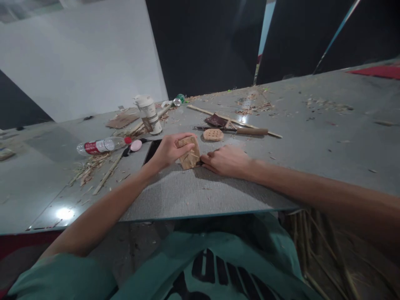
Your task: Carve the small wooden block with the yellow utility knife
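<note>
My left hand (170, 151) grips a small wooden block (190, 155), fingers along its top and thumb across its face. The block is tilted up on the grey work mat (187, 196). My right hand (225, 161) is closed at the block's lower right corner. A thin dark tip shows between its fingers and the block; the rest is hidden in the hand, so I cannot tell its kind. Just beyond the hands lies an oval wooden piece with several holes (213, 134). Behind it is a long thin tool with a wooden handle (251, 131).
Left of my hands lie a dark flat object (152, 151), a pink round object (136, 145) and a clear plastic bottle (103, 145) on its side. Farther back are a white tumbler (150, 114), a green can (179, 100), a thin wooden strip (225, 116) and scattered shavings (254, 107).
</note>
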### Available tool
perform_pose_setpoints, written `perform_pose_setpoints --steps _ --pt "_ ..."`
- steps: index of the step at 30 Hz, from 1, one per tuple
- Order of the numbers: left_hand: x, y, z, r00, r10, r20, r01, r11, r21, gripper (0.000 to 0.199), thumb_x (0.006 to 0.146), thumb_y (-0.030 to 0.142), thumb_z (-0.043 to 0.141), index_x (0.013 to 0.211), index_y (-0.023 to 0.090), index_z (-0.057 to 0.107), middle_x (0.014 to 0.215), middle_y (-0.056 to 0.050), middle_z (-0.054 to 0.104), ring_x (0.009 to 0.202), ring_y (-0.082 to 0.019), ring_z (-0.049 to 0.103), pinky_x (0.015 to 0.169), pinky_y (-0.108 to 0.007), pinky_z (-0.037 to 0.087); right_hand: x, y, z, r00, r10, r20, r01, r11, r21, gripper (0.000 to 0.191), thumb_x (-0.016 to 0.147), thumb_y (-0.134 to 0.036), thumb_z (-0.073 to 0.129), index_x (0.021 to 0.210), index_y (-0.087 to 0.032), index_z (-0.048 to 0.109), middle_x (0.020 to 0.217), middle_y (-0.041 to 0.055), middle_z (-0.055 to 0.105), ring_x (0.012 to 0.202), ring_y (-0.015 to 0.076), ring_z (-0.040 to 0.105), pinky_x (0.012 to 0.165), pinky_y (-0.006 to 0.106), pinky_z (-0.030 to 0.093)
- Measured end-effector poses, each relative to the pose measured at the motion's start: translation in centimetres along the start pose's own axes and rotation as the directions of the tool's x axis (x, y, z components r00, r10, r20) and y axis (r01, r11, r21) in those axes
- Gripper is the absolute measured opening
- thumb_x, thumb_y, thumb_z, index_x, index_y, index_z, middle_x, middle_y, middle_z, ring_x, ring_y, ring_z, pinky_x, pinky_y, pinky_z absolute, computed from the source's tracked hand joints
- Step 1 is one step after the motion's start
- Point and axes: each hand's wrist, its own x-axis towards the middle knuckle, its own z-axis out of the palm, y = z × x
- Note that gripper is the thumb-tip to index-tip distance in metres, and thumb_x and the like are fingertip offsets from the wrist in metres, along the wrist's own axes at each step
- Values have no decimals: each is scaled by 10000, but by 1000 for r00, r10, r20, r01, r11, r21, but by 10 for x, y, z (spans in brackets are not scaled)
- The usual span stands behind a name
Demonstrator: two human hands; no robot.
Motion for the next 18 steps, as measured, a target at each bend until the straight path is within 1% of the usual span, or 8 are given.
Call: perform_pose_setpoints --steps 2,5,9,12,18 --pt "0 -2 0 1000 -7 -9 7 1000 0 312 965 417 703 1180 215 802 1089 -70 826 917 -241 759 727 -291 585 -1 0 1 1000 2 -10 -2 1000 -2 420 1135 -454 345 1195 -193 669 897 85 779 606 175 568 598 355 147" --pt "0 -3 1 1000 -19 -24 20 999 31 320 960 403 711 1200 209 798 1057 -63 824 891 -235 753 722 -287 585 -2 -2 2 998 53 -37 -53 999 -6 452 1143 -468 321 1208 -168 653 941 106 778 630 181 582 597 357 138" --pt "-1 -1 2 999 -9 -32 10 1000 14 284 954 352 714 1184 207 796 1053 -48 816 902 -226 749 766 -289 584 -2 -6 2 994 101 -44 -101 995 -3 464 1147 -457 296 1189 -165 654 924 116 772 642 191 595 599 358 151" --pt "-1 -1 2 1000 -23 -21 22 1000 -13 269 955 361 712 1157 203 792 1062 -46 812 922 -227 746 783 -289 586 -1 -7 0 995 100 -21 -100 995 -1 470 1147 -460 295 1187 -165 658 889 115 771 635 197 601 603 353 167" --pt "0 3 2 1000 -25 -5 24 999 -29 264 958 354 703 1151 193 785 1028 -45 810 881 -216 739 733 -277 572 1 -5 -2 997 76 11 -76 997 -8 475 1143 -467 304 1203 -160 662 860 110 772 606 197 603 603 347 197"
